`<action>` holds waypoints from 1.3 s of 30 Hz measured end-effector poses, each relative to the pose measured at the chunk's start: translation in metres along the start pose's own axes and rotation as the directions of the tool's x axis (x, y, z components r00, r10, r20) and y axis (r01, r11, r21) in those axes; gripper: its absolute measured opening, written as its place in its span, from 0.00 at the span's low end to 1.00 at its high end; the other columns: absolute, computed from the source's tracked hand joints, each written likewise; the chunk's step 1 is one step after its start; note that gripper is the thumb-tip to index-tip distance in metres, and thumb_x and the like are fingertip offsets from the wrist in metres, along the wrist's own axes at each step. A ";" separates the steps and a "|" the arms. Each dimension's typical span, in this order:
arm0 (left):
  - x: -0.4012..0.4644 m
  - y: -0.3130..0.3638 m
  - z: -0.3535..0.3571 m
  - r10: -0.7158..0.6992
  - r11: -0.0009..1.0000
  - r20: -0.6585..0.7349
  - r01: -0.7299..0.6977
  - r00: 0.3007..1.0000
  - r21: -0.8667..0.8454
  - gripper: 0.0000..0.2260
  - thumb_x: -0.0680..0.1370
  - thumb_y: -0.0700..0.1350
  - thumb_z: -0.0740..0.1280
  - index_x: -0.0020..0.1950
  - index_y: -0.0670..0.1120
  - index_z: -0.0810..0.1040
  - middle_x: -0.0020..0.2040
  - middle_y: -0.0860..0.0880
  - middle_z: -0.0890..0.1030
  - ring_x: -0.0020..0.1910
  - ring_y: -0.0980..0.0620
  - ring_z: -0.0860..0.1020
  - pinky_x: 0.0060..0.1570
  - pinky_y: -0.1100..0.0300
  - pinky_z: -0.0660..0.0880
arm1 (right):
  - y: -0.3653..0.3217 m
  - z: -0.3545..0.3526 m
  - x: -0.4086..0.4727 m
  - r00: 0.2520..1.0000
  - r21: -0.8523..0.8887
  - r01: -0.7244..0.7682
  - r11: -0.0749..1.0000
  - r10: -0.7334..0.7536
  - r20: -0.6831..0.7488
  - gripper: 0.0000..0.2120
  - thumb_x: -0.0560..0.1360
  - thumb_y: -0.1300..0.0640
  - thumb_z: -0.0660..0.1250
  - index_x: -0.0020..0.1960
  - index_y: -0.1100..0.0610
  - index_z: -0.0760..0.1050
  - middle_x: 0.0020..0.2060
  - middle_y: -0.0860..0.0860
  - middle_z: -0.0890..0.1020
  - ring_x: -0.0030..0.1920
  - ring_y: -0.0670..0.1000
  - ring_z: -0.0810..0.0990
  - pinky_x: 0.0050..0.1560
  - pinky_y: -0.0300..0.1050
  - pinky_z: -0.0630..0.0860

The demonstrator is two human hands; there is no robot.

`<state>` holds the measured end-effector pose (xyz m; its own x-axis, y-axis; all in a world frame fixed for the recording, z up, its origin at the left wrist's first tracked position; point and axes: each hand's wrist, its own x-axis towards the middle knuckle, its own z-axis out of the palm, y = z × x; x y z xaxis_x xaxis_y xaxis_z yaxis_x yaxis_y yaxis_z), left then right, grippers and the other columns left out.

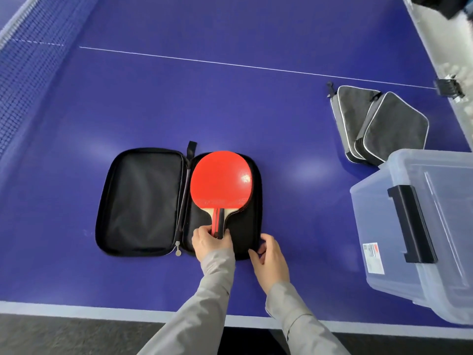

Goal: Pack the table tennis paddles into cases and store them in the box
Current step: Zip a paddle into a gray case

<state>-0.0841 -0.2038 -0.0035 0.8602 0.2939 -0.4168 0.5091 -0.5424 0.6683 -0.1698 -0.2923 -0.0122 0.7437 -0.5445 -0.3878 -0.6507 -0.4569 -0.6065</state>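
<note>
While the black zip-up fabric case [143, 201] lies opened flat on the blue table [179, 98], the red-rubber wooden-handled paddle [221, 181] sits in its right half.

Left hand [210, 242] fingers curl round the handle, likely seating it; right hand [268, 254] pinches the case's near right edge, probably steadying it. Two closed grey cases [378, 124] overlap beside the clear plastic box [419, 226], whose contents I cannot make out and which is cut off at right. A second paddle beneath: unclear.
</note>
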 end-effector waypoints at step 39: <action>0.001 0.001 -0.195 0.504 0.801 0.089 -0.426 0.859 -0.421 0.23 0.70 0.37 0.67 0.59 0.58 0.73 0.51 0.55 0.83 0.50 0.59 0.80 0.46 0.68 0.77 | -0.015 -0.011 0.001 0.994 0.099 -0.038 0.994 0.049 -0.103 0.19 0.75 0.57 0.66 0.65 0.57 0.69 0.48 0.51 0.74 0.35 0.47 0.72 0.37 0.30 0.68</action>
<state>-0.0771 -0.0502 0.1166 0.9929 -0.0908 -0.0764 0.0539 -0.2280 0.9722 -0.1609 -0.2938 0.0039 0.6916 -0.6354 -0.3435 -0.6606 -0.3640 -0.6565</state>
